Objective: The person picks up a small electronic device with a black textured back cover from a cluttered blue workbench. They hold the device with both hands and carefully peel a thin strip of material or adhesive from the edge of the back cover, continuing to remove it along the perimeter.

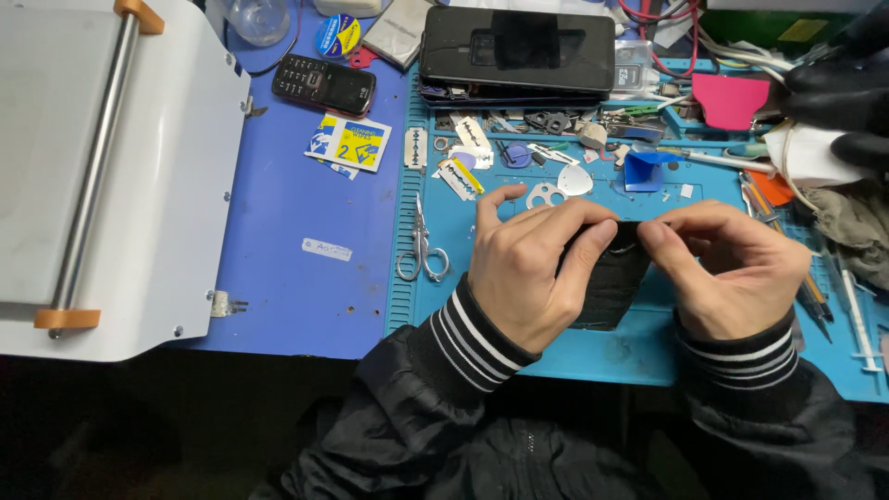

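My left hand (532, 268) and my right hand (736, 268) both grip a flat black panel (616, 282), like a phone screen or back cover, over the blue work mat (556, 347). The fingertips of both hands meet at the panel's far edge, with the thumbs pinching it. Most of the panel is hidden behind my hands. Both sleeves are black with striped cuffs.
Small scissors (421, 250) lie left of my left hand. Razor blades (460, 176), picks and small tools litter the mat's far side. A stack of dark phones (517, 51), a keypad phone (324, 83), a white machine with a roller (93, 167) and another person's black-gloved hand (847, 88) are around.
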